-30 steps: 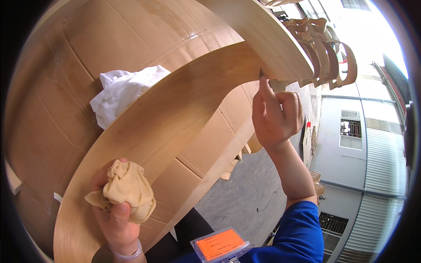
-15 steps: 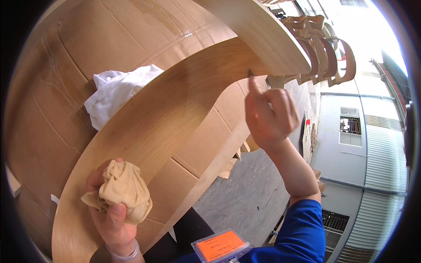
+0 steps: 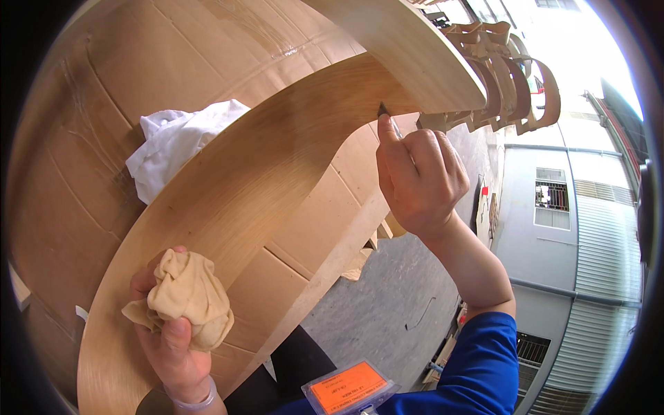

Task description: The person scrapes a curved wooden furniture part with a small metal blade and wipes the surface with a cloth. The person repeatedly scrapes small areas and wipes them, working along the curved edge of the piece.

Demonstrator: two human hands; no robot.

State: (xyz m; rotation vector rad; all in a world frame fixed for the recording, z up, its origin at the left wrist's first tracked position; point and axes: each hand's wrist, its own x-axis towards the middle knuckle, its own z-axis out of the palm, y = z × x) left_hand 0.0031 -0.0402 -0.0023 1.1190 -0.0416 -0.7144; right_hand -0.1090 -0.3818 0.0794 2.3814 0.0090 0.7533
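Note:
A large curved wooden piece [image 3: 228,173] with pale, fine grain arcs across the view, its bent end at upper right. My left hand [image 3: 176,360] is closed around a crumpled yellow-beige cloth [image 3: 194,297] over the near lower part of the wood. Up at the inner bend, my right hand [image 3: 425,180] grips a thin tool with a dark pointed tip [image 3: 382,109]. That tip rests at or very close to the wood surface; its exact kind is hidden by my fingers. My right index finger stretches along it.
Brown cardboard [image 3: 180,62] covers the surface under the wood, and a white cloth [image 3: 173,142] lies beside the curve. Several curved wooden frames [image 3: 512,76] stand beyond at upper right. Grey floor [image 3: 380,311] shows below. An orange badge [image 3: 346,387] hangs in front of me.
My right hand has shifted slightly left with the tool, its tip moving a little along the inner bend. My left hand still holds the cloth, and the wood sits marginally further left in view.

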